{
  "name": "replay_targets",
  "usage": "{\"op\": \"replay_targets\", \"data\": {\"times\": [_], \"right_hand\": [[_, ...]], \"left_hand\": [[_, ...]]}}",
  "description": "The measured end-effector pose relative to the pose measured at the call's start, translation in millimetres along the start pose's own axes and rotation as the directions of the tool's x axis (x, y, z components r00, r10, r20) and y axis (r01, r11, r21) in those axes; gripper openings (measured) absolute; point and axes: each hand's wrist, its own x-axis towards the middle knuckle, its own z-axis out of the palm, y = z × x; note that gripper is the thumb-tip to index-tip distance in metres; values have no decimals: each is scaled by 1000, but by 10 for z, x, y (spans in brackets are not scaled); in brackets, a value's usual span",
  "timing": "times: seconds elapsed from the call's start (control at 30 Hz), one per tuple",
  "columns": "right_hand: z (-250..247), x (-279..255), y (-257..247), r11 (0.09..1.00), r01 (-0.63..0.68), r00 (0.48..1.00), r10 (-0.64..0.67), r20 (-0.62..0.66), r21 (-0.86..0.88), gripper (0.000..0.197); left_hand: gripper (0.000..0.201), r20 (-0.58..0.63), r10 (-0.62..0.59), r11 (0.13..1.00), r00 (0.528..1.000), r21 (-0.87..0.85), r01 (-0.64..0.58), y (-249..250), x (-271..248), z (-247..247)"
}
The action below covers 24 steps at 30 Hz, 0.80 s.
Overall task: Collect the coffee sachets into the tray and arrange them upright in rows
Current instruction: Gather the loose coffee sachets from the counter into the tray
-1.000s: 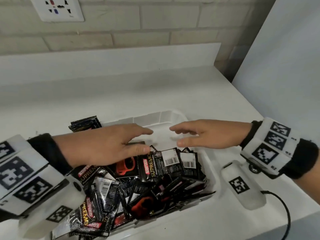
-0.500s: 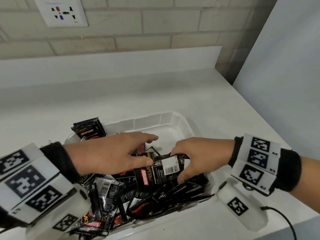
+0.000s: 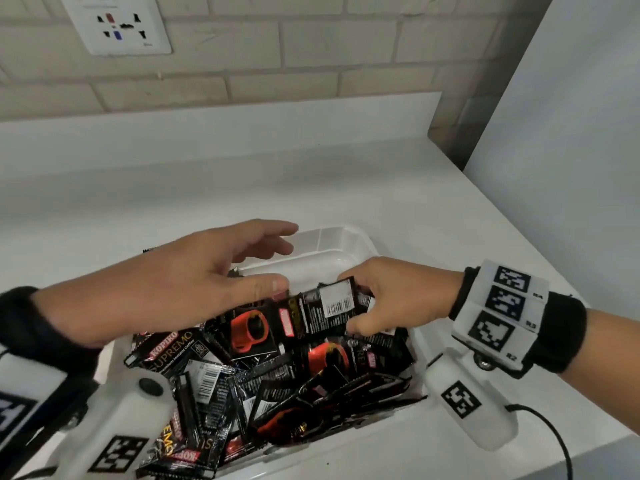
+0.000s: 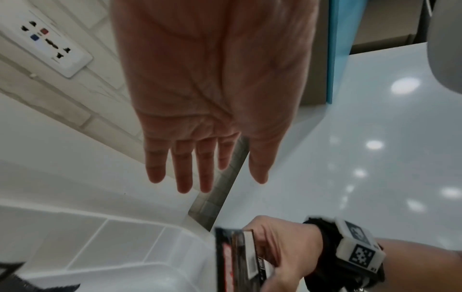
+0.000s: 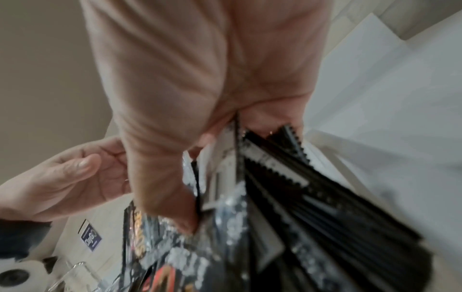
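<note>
A white plastic tray (image 3: 343, 237) on the counter holds a jumbled heap of black coffee sachets (image 3: 263, 375); its far end is bare. My right hand (image 3: 388, 299) grips a bunch of sachets (image 3: 329, 306) at the tray's right side, thumb in front and fingers behind, holding them on edge. The same bunch (image 5: 262, 187) fills the right wrist view and shows in the left wrist view (image 4: 240, 260). My left hand (image 3: 194, 282) hovers above the heap's left part with fingers straight (image 4: 185, 170), holding nothing.
The tray sits on a white counter (image 3: 415, 202) against a brick wall with a socket plate (image 3: 117, 26). A pale panel (image 3: 571, 168) rises on the right. A black cable (image 3: 554, 441) trails near the counter's front right edge.
My right hand came down from above the tray and took hold of a bunch of sachets, tilting them on edge. My left hand lifted off the heap and spread its fingers.
</note>
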Motion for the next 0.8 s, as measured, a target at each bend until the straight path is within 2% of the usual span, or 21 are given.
{"op": "replay_targets", "data": {"times": [0.1, 0.27, 0.4, 0.6, 0.7, 0.8], "right_hand": [[-36, 37, 7, 994, 16, 992, -2, -130, 109, 22], [-14, 37, 65, 981, 40, 982, -3, -190, 191, 18], [-18, 51, 81, 959, 71, 968, 1, -252, 276, 29], [22, 49, 59, 936, 76, 964, 20, -266, 345, 34], [48, 68, 26, 942, 78, 970, 4, -243, 327, 34], [99, 37, -10, 955, 81, 987, -38, -153, 284, 34]], "left_hand": [[73, -57, 31, 999, 998, -41, -33, 19, -61, -17], [65, -122, 43, 993, 992, -105, -56, -14, -150, 19], [67, -167, 34, 994, 985, -93, -51, -20, -197, 48], [74, -246, -56, 993, 968, -114, 29, 28, -174, 233], [65, -228, -78, 993, 971, -109, 54, 120, -67, 318], [42, -157, -100, 995, 982, 0, 101, 142, 35, 363]]}}
